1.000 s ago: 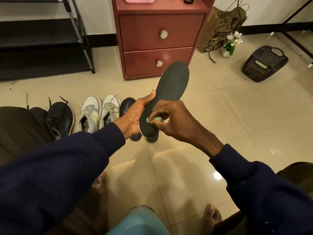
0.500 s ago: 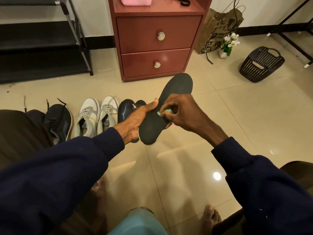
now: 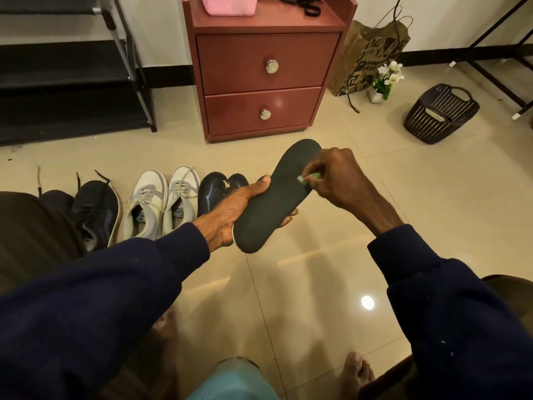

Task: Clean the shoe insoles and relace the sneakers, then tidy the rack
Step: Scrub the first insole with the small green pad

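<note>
**Dark insole held at centre frame, a small wipe pressed to it**

The left hand [image 3: 227,212] grips the insole [image 3: 274,203] near its heel end. The thumb lies along the left edge and the fingertips curl out from under the right edge. The insole is dark grey, held above the floor [image 3: 432,226] in the middle of the frame, with its toe end tilted up and to the right. The right hand [image 3: 343,177] is curled tightly, pinching a small pale green wipe [image 3: 311,176] (cloth or sponge, too small to tell). It presses the wipe against the upper part of the insole, near the right edge.

Shoes stand in a row on the tiles left of centre. A pair of dark shoes [image 3: 215,192] sits just behind the left hand. A white and grey pair of sneakers [image 3: 161,203] stands beside them, with laces in the eyelets. A dark sneaker [image 3: 95,209] is further left, with loose lace ends trailing from it.

At upper centre stands a red-brown drawer cabinet [image 3: 259,82]. A pink basket [image 3: 227,4] and a tangle of black laces [image 3: 305,5] lie on its top. A black shoe rack [image 3: 72,67] fills the upper left. At upper right a printed paper bag [image 3: 366,59] leans on the wall. A small pot of white flowers [image 3: 383,82] stands just in front of it, and a black slatted basket [image 3: 441,114] lies further right.
</note>
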A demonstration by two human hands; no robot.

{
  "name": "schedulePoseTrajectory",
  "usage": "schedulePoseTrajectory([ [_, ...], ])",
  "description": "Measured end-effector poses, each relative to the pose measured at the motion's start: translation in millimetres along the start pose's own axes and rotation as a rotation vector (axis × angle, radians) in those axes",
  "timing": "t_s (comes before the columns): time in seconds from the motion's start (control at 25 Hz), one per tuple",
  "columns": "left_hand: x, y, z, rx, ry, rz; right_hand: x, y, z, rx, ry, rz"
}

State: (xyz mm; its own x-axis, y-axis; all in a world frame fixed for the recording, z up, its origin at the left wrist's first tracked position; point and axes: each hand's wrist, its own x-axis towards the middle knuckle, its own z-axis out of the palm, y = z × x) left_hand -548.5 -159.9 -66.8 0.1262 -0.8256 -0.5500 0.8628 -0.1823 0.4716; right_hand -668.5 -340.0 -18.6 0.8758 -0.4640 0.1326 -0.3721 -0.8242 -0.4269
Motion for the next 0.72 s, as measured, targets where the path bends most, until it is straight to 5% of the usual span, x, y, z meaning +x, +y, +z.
schedulePoseTrajectory([
  [0.32,5.4,-4.1,-3.7,0.083,-0.003,0.075,2.0,25.5,-17.6,0.135,0.409,0.162],
  [0.72,37.8,-16.6,-12.4,0.331,0.216,0.292,-3.9,39.0,13.1,0.456,0.384,0.455],
])
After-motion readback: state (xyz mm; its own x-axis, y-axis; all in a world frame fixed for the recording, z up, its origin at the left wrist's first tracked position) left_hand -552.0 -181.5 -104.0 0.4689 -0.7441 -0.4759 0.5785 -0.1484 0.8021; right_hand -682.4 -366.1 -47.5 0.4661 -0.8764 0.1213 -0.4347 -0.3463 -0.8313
